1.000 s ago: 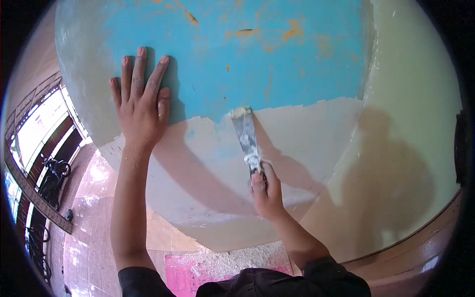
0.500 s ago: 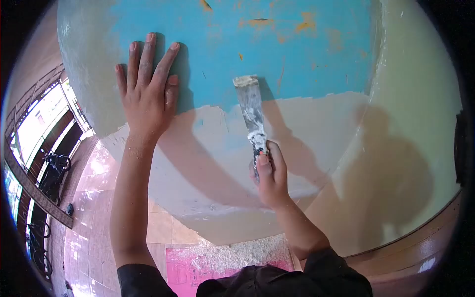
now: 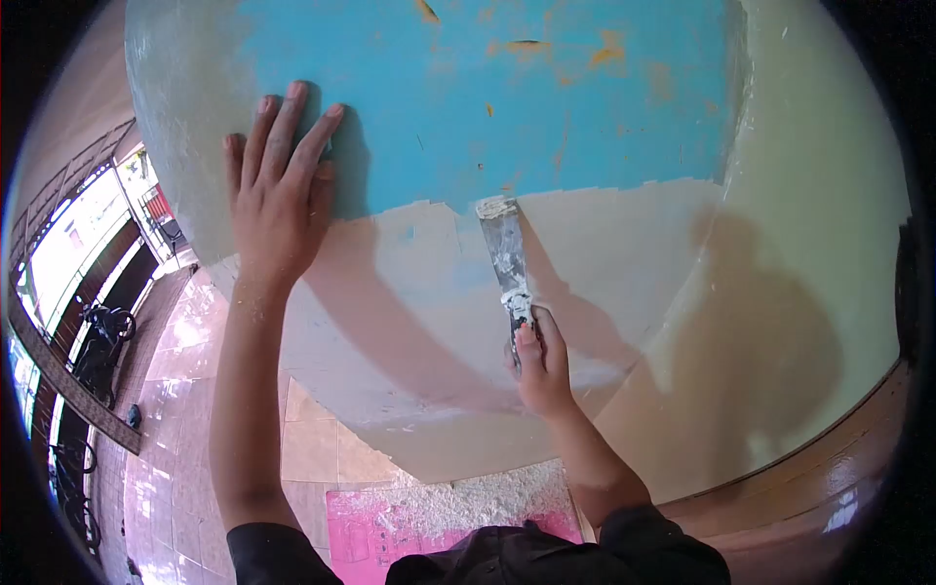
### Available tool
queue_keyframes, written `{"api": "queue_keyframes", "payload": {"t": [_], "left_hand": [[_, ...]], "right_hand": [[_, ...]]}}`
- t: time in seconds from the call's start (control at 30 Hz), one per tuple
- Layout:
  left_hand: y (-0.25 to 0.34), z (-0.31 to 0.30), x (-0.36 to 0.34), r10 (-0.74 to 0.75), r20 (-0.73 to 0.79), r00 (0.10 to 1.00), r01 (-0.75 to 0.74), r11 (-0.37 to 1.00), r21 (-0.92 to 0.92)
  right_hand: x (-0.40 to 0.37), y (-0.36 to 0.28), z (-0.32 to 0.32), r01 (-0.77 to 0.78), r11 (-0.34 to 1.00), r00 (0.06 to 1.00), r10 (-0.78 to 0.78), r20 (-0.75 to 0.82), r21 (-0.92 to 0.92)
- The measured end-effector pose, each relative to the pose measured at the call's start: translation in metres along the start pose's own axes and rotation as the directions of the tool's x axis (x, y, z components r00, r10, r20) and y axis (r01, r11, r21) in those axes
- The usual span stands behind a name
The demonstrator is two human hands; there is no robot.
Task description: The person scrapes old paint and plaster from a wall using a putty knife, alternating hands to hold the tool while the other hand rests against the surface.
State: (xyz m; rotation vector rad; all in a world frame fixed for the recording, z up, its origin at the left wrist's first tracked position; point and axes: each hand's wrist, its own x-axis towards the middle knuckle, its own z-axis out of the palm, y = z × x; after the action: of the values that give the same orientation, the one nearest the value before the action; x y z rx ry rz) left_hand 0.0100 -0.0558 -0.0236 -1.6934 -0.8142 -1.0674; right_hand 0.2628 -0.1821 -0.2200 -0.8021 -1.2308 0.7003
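My right hand (image 3: 539, 363) is closed round the handle of a putty knife (image 3: 505, 244), its blade smeared with white and pointing up the wall. The blade's tip, with whitish residue on it, lies at the lower border of the blue paint (image 3: 585, 117), where the pale scraped surface (image 3: 604, 253) begins. My left hand (image 3: 278, 205) rests with fingers spread on the wall, partly over the blue paint near its left side. Orange patches and small nicks mark the blue area.
A pink sheet (image 3: 356, 531) covered with whitish scrapings (image 3: 468, 502) lies on the tiled floor (image 3: 180, 468) below. Pale green wall (image 3: 819, 166) continues at right, carrying my shadow. Bicycles (image 3: 102, 341) stand by a bright opening at far left.
The putty knife in my right hand has moved down, from the blue paint to its lower border. My left hand stays on the wall, slightly lower in view.
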Motion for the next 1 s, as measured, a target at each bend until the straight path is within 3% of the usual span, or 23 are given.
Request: {"api": "queue_keyframes", "payload": {"t": [0.13,0.27,0.37,0.47,0.63,0.77,0.93,1.0], "left_hand": [[-0.029,-0.005,-0.015,0.027,0.015,1.0,-0.027,0.999,0.031],[-0.042,0.006,-0.027,0.007,-0.067,0.998,-0.005,1.0,0.031],[-0.037,0.008,-0.026,-0.029,-0.068,0.997,0.031,0.999,0.031],[-0.037,0.006,-0.026,-0.048,-0.08,0.996,0.048,0.999,-0.006],[-0.04,0.007,-0.027,-0.038,-0.098,0.994,0.037,0.999,-0.01],[-0.042,0.005,-0.029,-0.046,-0.112,0.993,0.042,0.998,-0.036],[-0.045,0.003,-0.03,-0.029,-0.128,0.991,0.023,0.999,-0.043],[-0.044,0.003,-0.029,-0.032,-0.133,0.991,0.026,0.999,-0.045]], "right_hand": [[0.015,-0.014,0.009,0.035,0.999,0.998,-0.035,-0.045,-0.005],[0.002,-0.026,0.013,-0.019,0.999,0.998,0.022,-0.059,0.044],[-0.008,0.003,0.028,0.026,0.995,1.0,-0.024,0.02,-0.092],[0.01,0.001,0.048,0.05,0.991,0.998,-0.055,-0.036,-0.125],[0.002,-0.015,0.056,-0.016,1.0,0.999,0.015,-0.05,-0.008],[0.002,0.001,0.074,0.009,0.999,0.999,-0.01,-0.037,-0.047],[0.011,-0.028,0.081,0.074,0.997,0.996,-0.074,-0.044,-0.015],[-0.009,-0.011,0.08,0.009,0.997,1.0,-0.011,-0.028,-0.076]]}}
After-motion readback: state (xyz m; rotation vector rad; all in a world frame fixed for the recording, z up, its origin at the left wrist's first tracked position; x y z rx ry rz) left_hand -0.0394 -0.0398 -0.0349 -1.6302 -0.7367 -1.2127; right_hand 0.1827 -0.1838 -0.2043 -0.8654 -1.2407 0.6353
